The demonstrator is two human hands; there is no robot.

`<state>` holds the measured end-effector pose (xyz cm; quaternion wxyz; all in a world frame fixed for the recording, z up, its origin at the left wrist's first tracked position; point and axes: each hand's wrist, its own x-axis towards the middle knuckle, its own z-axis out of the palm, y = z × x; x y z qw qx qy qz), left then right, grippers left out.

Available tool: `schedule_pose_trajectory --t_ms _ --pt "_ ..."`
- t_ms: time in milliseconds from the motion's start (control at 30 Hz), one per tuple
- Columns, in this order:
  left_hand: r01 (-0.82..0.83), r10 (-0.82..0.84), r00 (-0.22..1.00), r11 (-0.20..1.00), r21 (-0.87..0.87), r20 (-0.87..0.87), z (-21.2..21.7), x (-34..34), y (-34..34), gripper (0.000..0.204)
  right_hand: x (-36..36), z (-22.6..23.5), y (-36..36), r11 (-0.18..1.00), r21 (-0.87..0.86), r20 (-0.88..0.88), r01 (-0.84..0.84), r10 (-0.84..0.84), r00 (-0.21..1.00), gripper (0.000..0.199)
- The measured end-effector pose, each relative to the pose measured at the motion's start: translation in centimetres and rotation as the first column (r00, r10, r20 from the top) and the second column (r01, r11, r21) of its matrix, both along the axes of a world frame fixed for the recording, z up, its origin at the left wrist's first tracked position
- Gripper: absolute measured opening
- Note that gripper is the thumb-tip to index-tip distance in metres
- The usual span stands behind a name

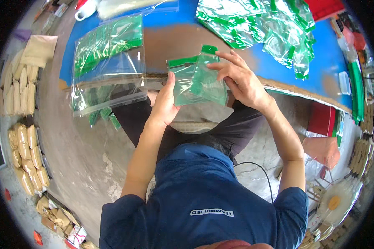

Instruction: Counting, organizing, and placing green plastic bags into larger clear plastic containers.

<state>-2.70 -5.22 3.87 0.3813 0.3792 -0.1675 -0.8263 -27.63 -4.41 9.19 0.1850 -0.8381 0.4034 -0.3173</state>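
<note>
My left hand (165,104) grips a clear plastic bag with a green header (180,85), thumb on its front near the left edge. A second, narrower green-topped plastic bag (209,70) overlaps it at a tilt. My right hand (247,85) has its fingertips on this second bag near its upper right edge, fingers bent; the thumb's contact is partly hidden. Both bags are above my lap at the table's near edge. To the left, a large clear zip bag (110,81) overhangs the table edge, with a stack of green-topped bags (108,45) in it.
On the blue table (183,18) a loose heap of green-and-clear bags (253,25) spreads at the far right, by a red container (324,8). A white cup (86,10) stands far left. Brown packs (29,153) lie on the left floor; a fan (334,203) stands right.
</note>
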Motion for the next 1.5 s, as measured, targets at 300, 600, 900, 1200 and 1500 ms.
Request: schedule_pose_trajectory --t_ms 300,600,900,1200,1500 --pt "-0.077 0.094 0.993 0.974 -0.213 0.074 -1.2 -0.4 1.1 0.035 0.8 -2.5 -3.9 0.953 -0.169 0.038 0.252 -0.249 0.968 0.029" --pt "-0.215 0.206 0.967 0.975 -0.050 -0.149 -1.4 2.7 1.4 0.036 3.6 -4.5 -1.7 0.981 -0.134 -0.332 0.138 -0.176 0.927 0.081" --pt "-0.240 0.224 0.967 0.961 -0.140 -0.118 -2.3 2.1 1.2 0.041 0.1 -4.1 -0.8 0.974 -0.208 -0.289 0.094 -0.153 0.945 0.052" --pt "-0.281 0.277 0.960 0.954 -0.101 -0.046 -2.1 1.6 3.0 0.043 0.8 -1.1 -2.1 0.713 0.173 0.550 0.679 -0.642 0.534 0.023" --pt "-0.285 0.285 0.958 0.950 -0.128 -0.017 -1.2 -1.5 3.3 0.032 10.1 -2.9 1.8 0.976 0.019 0.204 0.217 -0.216 0.955 0.016"
